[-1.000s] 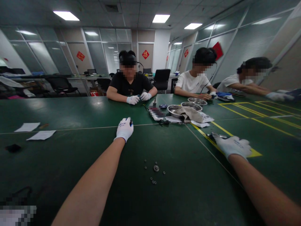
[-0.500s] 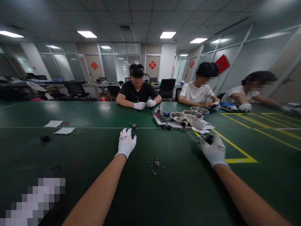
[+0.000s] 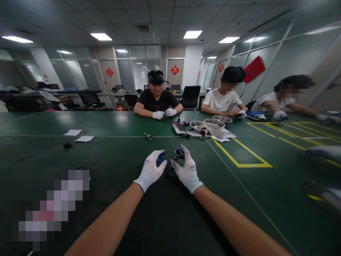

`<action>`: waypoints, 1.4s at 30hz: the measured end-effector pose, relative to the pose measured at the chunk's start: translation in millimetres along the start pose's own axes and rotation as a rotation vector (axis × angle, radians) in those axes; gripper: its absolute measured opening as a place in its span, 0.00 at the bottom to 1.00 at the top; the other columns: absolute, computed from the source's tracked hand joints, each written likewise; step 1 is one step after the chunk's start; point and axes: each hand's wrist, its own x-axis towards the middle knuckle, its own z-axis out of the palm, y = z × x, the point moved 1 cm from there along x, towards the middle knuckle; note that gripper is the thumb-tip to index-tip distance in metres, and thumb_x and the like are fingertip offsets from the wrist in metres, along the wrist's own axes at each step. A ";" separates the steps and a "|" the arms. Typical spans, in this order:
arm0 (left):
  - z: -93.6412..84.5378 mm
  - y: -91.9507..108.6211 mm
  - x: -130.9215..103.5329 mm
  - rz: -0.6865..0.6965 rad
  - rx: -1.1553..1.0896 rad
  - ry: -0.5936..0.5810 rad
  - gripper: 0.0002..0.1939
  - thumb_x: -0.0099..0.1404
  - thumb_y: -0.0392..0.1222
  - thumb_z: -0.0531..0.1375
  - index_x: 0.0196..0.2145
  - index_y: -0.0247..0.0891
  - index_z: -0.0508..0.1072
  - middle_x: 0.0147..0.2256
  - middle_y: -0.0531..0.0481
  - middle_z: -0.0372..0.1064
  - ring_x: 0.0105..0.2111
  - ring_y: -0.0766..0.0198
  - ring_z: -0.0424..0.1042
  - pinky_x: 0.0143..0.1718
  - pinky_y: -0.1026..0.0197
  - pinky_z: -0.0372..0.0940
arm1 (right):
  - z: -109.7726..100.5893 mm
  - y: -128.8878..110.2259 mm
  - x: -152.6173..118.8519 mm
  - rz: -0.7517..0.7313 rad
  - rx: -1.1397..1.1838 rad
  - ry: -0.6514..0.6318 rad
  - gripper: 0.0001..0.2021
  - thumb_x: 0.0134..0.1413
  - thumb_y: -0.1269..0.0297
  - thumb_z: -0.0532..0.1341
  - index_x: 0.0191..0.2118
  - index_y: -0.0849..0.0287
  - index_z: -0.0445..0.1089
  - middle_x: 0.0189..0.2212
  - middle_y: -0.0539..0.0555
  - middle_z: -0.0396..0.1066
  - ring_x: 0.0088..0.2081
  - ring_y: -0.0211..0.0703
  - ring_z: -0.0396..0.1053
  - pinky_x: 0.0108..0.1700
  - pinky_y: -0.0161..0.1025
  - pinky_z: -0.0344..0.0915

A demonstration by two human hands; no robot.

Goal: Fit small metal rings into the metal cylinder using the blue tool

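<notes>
My right hand (image 3: 187,170), in a white glove with blue fingertips, grips a small dark cylindrical part with a shiny metal rim (image 3: 177,154). Just left of it is my left hand (image 3: 152,168), gloved alike. Its thumb and fingers are curved and apart, with nothing between them. Both hands hover over the middle of the green table (image 3: 119,156). Between them, small dark pieces (image 3: 171,171) show near my right thumb, partly covered. Beyond my left hand, a small metal part with a thin shaft (image 3: 148,136) lies on the table.
Metal bowls (image 3: 197,125), a cloth (image 3: 213,129) and papers stand beyond my right hand. White paper sheets (image 3: 84,138) and a small black object (image 3: 67,145) lie at left. Three gloved co-workers sit across the table. Blurred objects (image 3: 323,153) appear at the right edge.
My right hand has come left from the yellow-taped area to the middle, carrying the cylindrical part. My left hand has moved right and nearer to me, beside it. The view has shifted slightly.
</notes>
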 end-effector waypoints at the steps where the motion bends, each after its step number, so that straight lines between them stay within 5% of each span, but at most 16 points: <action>1: 2.5 4.8 -2.4 -0.003 -0.027 -0.007 0.21 0.65 0.37 0.62 0.56 0.37 0.73 0.52 0.40 0.76 0.53 0.52 0.76 0.59 0.46 0.71 | 2.7 -6.7 -1.5 0.038 0.043 0.017 0.30 0.53 0.61 0.67 0.63 0.56 0.67 0.48 0.60 0.78 0.47 0.53 0.78 0.54 0.55 0.75; 8: 16.9 17.9 -5.7 -0.037 -0.133 -0.012 0.26 0.65 0.34 0.61 0.61 0.38 0.72 0.58 0.40 0.74 0.59 0.52 0.74 0.65 0.45 0.66 | 12.4 -38.5 -14.8 0.248 0.333 0.056 0.22 0.54 0.55 0.69 0.52 0.58 0.75 0.47 0.60 0.80 0.49 0.54 0.78 0.55 0.53 0.75; 12: 13.4 13.4 -4.2 -0.063 -0.082 -0.119 0.24 0.67 0.35 0.61 0.60 0.38 0.72 0.58 0.39 0.74 0.59 0.52 0.73 0.65 0.46 0.66 | 12.8 -45.8 -15.8 0.273 0.419 0.042 0.20 0.56 0.51 0.69 0.50 0.58 0.76 0.46 0.60 0.81 0.49 0.54 0.78 0.55 0.54 0.75; 18: 3.3 4.0 1.1 -0.112 0.049 -0.084 0.26 0.69 0.38 0.58 0.64 0.36 0.66 0.60 0.35 0.69 0.62 0.49 0.69 0.65 0.43 0.62 | 3.4 -44.8 4.7 0.275 0.412 0.261 0.23 0.57 0.48 0.68 0.51 0.59 0.74 0.46 0.61 0.80 0.48 0.52 0.78 0.55 0.53 0.73; 22: -1.4 -2.0 11.6 -0.251 0.112 -0.159 0.15 0.72 0.42 0.55 0.53 0.35 0.71 0.49 0.35 0.76 0.51 0.50 0.77 0.55 0.49 0.70 | -11.3 -29.0 17.2 0.254 0.364 0.319 0.25 0.57 0.45 0.67 0.51 0.60 0.73 0.42 0.60 0.80 0.46 0.52 0.78 0.52 0.52 0.74; 26: -0.9 -11.4 27.1 -0.409 0.299 -0.251 0.14 0.74 0.47 0.53 0.49 0.37 0.72 0.41 0.36 0.79 0.44 0.47 0.80 0.47 0.50 0.71 | -27.4 -0.4 20.0 0.244 0.259 0.310 0.25 0.56 0.44 0.66 0.50 0.60 0.73 0.42 0.60 0.80 0.44 0.51 0.77 0.49 0.50 0.74; 30: 5.0 -27.6 49.6 -0.418 0.382 -0.212 0.20 0.75 0.53 0.52 0.53 0.38 0.71 0.42 0.35 0.79 0.46 0.44 0.79 0.48 0.48 0.70 | -32.1 17.9 20.0 0.279 0.182 0.356 0.23 0.56 0.46 0.65 0.47 0.61 0.73 0.39 0.60 0.79 0.42 0.51 0.77 0.48 0.50 0.74; 35: 23.1 -56.2 91.3 -0.309 0.376 -0.095 0.22 0.74 0.51 0.54 0.59 0.37 0.71 0.53 0.34 0.74 0.54 0.44 0.75 0.56 0.48 0.68 | -24.8 13.9 20.1 0.294 0.163 0.296 0.23 0.58 0.48 0.64 0.52 0.60 0.72 0.39 0.58 0.78 0.41 0.50 0.76 0.47 0.49 0.74; 42: 47.2 -85.7 127.5 -0.198 0.367 -0.088 0.40 0.63 0.46 0.65 0.69 0.34 0.60 0.62 0.32 0.64 0.64 0.40 0.63 0.67 0.42 0.58 | -25.1 3.6 16.7 0.296 0.100 0.214 0.25 0.56 0.52 0.67 0.57 0.58 0.70 0.43 0.60 0.79 0.44 0.52 0.77 0.47 0.50 0.76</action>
